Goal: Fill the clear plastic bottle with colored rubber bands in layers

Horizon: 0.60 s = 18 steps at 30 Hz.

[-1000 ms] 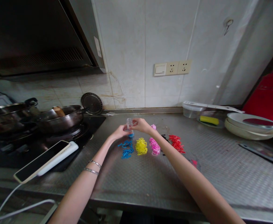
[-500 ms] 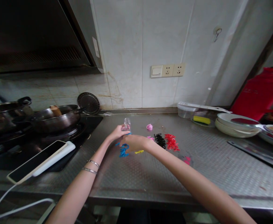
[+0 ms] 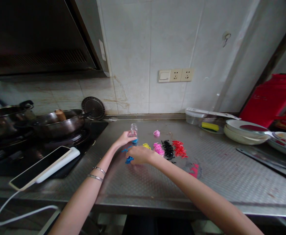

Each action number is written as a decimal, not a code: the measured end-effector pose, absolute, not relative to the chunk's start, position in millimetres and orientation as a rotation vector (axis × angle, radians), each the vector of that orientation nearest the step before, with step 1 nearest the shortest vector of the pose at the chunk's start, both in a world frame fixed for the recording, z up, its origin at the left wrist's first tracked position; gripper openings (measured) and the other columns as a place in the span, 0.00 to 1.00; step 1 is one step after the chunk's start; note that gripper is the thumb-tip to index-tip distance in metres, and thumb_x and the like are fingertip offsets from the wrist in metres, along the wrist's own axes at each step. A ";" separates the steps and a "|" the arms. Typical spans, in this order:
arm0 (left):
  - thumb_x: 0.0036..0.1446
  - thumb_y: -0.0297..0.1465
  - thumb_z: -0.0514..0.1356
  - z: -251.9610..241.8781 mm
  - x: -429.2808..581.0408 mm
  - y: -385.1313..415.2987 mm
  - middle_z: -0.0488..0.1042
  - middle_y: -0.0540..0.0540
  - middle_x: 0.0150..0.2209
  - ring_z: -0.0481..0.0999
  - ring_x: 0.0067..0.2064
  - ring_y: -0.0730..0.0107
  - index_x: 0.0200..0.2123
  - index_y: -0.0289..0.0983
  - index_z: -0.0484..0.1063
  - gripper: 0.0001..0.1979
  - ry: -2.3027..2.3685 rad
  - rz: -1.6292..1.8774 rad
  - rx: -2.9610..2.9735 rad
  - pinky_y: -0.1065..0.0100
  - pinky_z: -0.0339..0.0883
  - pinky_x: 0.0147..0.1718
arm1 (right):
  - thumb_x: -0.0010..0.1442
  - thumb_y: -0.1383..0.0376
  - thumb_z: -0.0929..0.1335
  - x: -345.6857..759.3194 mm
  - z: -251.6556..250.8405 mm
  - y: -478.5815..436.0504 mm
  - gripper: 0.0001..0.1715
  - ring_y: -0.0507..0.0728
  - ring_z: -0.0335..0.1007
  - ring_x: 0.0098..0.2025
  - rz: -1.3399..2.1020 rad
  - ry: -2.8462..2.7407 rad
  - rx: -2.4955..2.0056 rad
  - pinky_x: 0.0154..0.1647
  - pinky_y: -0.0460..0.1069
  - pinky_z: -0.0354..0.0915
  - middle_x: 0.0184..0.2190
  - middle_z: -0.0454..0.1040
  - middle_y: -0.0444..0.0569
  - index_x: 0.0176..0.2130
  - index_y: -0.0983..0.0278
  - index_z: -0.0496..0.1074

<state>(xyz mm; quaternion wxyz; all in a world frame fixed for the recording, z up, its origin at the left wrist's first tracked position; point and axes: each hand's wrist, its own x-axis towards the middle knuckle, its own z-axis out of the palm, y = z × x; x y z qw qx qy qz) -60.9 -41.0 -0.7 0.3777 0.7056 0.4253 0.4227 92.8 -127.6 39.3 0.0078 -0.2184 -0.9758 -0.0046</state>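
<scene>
My left hand (image 3: 127, 138) is wrapped around a small clear bottle (image 3: 133, 128), which stands upright on the counter with some blue bands at its bottom. Beside it, my right hand (image 3: 139, 154) reaches down with bent fingers into a pile of small blue rubber bands (image 3: 129, 160); its fingertips are pinched at the pile and partly hidden. To the right lie piles of yellow bands (image 3: 146, 146), pink bands (image 3: 159, 149), black bands (image 3: 167, 149) and red bands (image 3: 179, 148). A pink cap (image 3: 156, 133) sits behind them.
A clear plastic bag with a pink-red patch (image 3: 195, 169) lies to the right. At left, a phone (image 3: 39, 168) rests by the stove, where a pan (image 3: 57, 124) stands. Bowls (image 3: 243, 135), a knife (image 3: 267, 164) and a red thermos (image 3: 270, 101) are at right.
My right hand has moved down and slightly away from the bottle's mouth to the blue pile. Blue bands now show in the bottle, and the yellow and pink piles are uncovered.
</scene>
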 end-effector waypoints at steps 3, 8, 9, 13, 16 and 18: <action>0.38 0.30 0.65 -0.6 -60.5 -41.3 0.74 0.42 0.40 0.72 0.43 0.65 0.37 0.31 0.68 0.19 1.086 1.091 1.787 0.61 0.61 0.48 | 0.53 0.67 0.62 93.2 39.1 -128.9 0.12 0.57 0.71 0.35 -0.059 -3.027 -0.663 0.29 0.46 0.64 0.35 0.75 0.52 0.37 0.63 0.72; 0.37 0.29 0.65 -0.6 -59.6 -42.1 0.74 0.43 0.39 0.73 0.42 0.65 0.37 0.31 0.69 0.20 1.096 1.114 1.750 0.61 0.61 0.47 | 0.52 0.70 0.63 92.5 36.5 -128.4 0.12 0.57 0.71 0.34 -0.135 -2.997 -0.675 0.27 0.46 0.63 0.35 0.75 0.52 0.37 0.64 0.72; 0.37 0.29 0.65 -0.7 -59.6 -42.0 0.74 0.42 0.39 0.73 0.42 0.65 0.37 0.31 0.69 0.20 1.095 1.113 1.749 0.61 0.61 0.47 | 0.52 0.70 0.63 92.3 36.0 -128.1 0.12 0.57 0.71 0.34 -0.136 -2.991 -0.668 0.27 0.46 0.62 0.35 0.75 0.51 0.37 0.63 0.72; 0.38 0.29 0.65 -1.7 -60.5 -41.3 0.74 0.42 0.40 0.72 0.43 0.64 0.38 0.31 0.69 0.20 1.096 1.107 1.754 0.60 0.61 0.47 | 0.52 0.70 0.63 93.2 34.8 -126.7 0.12 0.57 0.70 0.34 -0.109 -2.975 -0.631 0.26 0.46 0.61 0.35 0.75 0.51 0.37 0.63 0.73; 0.38 0.29 0.65 -2.8 -61.4 -40.4 0.73 0.41 0.40 0.72 0.43 0.64 0.38 0.31 0.68 0.20 1.092 1.098 1.765 0.60 0.61 0.47 | 0.52 0.69 0.63 94.9 33.7 -124.9 0.13 0.57 0.70 0.35 -0.066 -2.952 -0.612 0.28 0.46 0.62 0.36 0.75 0.50 0.38 0.62 0.73; 0.39 0.29 0.65 -3.6 -61.6 -39.5 0.73 0.41 0.40 0.72 0.42 0.65 0.37 0.31 0.68 0.19 1.086 1.099 1.768 0.61 0.61 0.47 | 0.53 0.68 0.63 96.0 33.1 -122.7 0.14 0.56 0.70 0.36 -0.010 -2.929 -0.602 0.30 0.45 0.62 0.37 0.75 0.50 0.40 0.62 0.72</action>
